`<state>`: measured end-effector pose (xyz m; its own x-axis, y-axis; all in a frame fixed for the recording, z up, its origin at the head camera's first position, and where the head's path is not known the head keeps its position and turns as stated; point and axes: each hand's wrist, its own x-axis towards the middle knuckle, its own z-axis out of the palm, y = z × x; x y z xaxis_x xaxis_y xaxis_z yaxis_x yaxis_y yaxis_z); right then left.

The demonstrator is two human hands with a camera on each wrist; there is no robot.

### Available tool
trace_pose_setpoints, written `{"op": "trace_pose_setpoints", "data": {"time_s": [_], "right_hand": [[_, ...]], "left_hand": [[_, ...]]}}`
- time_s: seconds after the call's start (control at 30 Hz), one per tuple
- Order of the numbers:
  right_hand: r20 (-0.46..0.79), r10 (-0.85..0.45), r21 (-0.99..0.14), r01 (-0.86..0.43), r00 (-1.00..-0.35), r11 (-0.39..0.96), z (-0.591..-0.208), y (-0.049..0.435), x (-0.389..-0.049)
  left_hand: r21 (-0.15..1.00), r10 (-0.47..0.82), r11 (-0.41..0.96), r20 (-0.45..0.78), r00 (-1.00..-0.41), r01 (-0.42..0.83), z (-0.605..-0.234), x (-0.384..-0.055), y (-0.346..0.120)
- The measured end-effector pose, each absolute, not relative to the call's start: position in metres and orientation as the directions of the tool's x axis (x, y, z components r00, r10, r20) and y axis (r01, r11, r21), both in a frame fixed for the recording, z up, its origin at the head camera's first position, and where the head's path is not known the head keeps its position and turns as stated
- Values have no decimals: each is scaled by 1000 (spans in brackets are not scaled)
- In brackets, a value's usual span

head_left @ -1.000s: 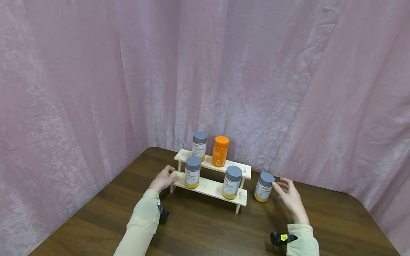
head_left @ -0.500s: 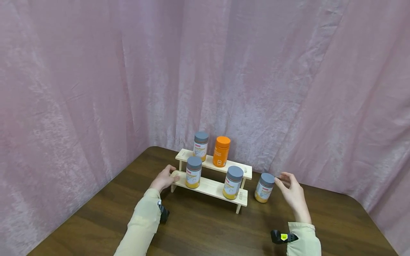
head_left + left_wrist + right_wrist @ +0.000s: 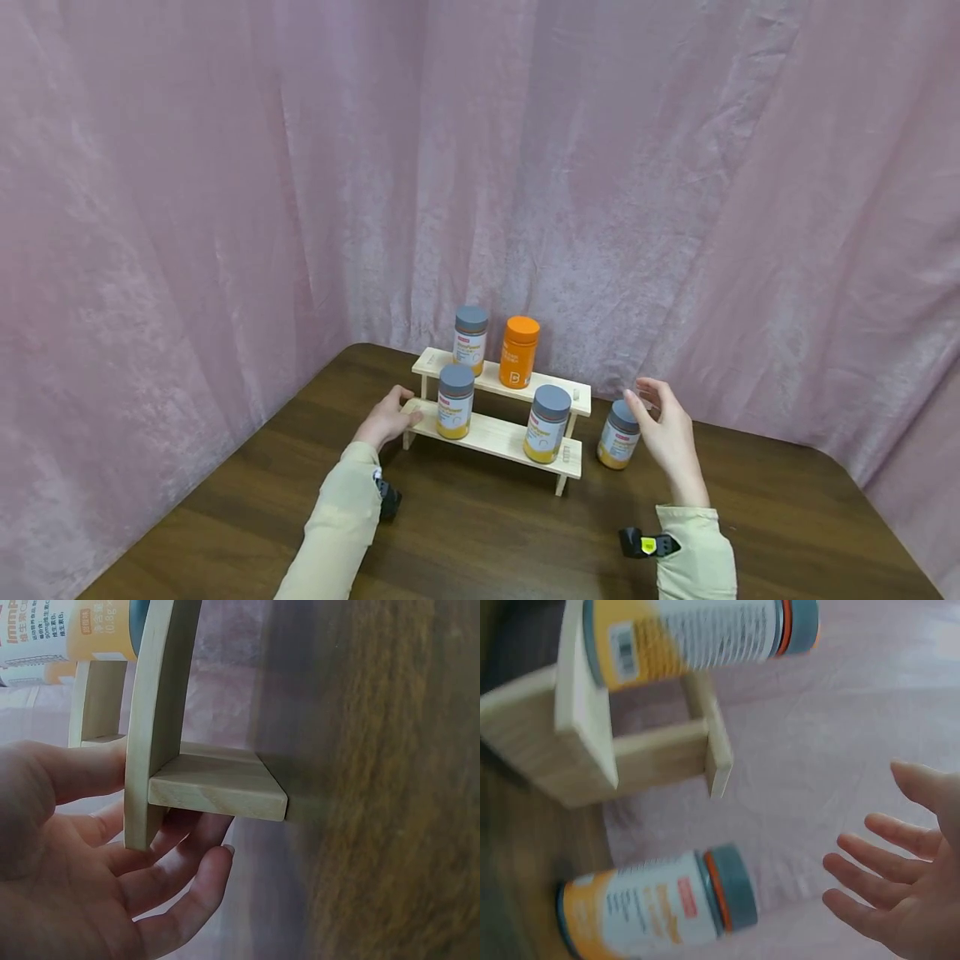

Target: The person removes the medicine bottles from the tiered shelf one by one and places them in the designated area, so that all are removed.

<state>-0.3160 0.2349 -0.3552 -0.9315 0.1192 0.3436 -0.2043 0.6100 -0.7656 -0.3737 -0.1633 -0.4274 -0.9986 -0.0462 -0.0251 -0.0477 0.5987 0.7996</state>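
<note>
A two-tier wooden display rack [image 3: 491,436] stands on the table. At its lower tier's left end, my left hand [image 3: 384,419] pinches the board, thumb on top and fingers beneath, as the left wrist view shows of the board end [image 3: 154,712]. My right hand [image 3: 667,435], fingers relaxed and holding nothing, hovers by a grey-lidded supplement jar [image 3: 617,448] standing on the table right of the rack. The right wrist view shows this hand [image 3: 900,874] apart from that jar [image 3: 656,904].
The lower tier bears two grey-lidded jars, a left one [image 3: 454,408] and a right one [image 3: 545,429]. On the upper tier stand another grey-lidded jar [image 3: 469,346] and an orange jar [image 3: 518,354]. A pink curtain [image 3: 600,208] hangs behind the brown table [image 3: 480,533].
My right hand has risen from beside the table jar and shifted left, now overlapping its lid in the head view. My left hand stays on the rack.
</note>
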Motion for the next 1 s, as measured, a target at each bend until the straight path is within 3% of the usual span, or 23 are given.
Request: {"op": "trace_pose_setpoints", "data": {"time_s": [0.23, 0.43, 1.0], "right_hand": [[383, 105, -810, -279, -918, 515, -346, 211, -325], [394, 39, -796, -320, -918, 513, -339, 189, -334], [208, -136, -776, -248, -969, 579, -319, 149, -377]], "left_hand": [[811, -51, 583, -23, -998, -48, -430, -374, -162], [809, -51, 587, 5, -999, -26, -430, -373, -165], [821, -48, 570, -4, -999, -31, -428, -374, -158]]}}
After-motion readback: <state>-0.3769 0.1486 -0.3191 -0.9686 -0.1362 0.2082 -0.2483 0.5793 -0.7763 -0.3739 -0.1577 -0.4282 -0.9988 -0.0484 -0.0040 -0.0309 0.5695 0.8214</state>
